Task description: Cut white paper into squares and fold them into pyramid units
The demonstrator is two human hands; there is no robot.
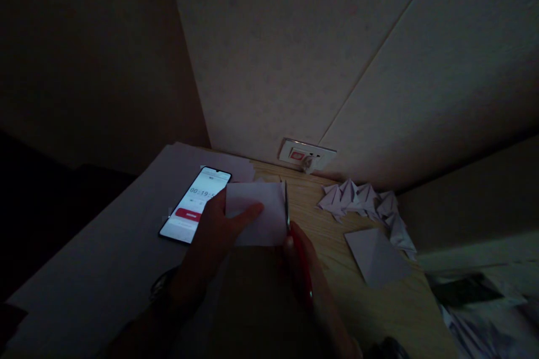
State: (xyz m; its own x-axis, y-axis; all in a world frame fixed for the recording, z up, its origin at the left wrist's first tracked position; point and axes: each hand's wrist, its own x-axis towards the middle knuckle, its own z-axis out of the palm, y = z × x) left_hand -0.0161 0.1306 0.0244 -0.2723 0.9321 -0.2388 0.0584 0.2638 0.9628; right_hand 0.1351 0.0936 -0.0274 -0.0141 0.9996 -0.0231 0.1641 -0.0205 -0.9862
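Observation:
My left hand (223, 224) grips a small white sheet of paper (256, 230) by its left side, thumb flat on top and fingers behind it. My right hand (301, 252) is closed round the red handles of a pair of scissors (302, 261). The blades point away from me and lie along the paper's right edge. Whether they are parted is too dark to make out. Close to my left hand a lit phone (197, 202) shows a running-time display with a red button. It rests on a stack of large white paper (138, 224).
Several folded paper pieces (357, 199) stand in a curved row at the table's right back. A creased paper square (377, 258) lies before them on the wooden table (332, 241). A wall socket (307, 154) with a plug sits just behind the table.

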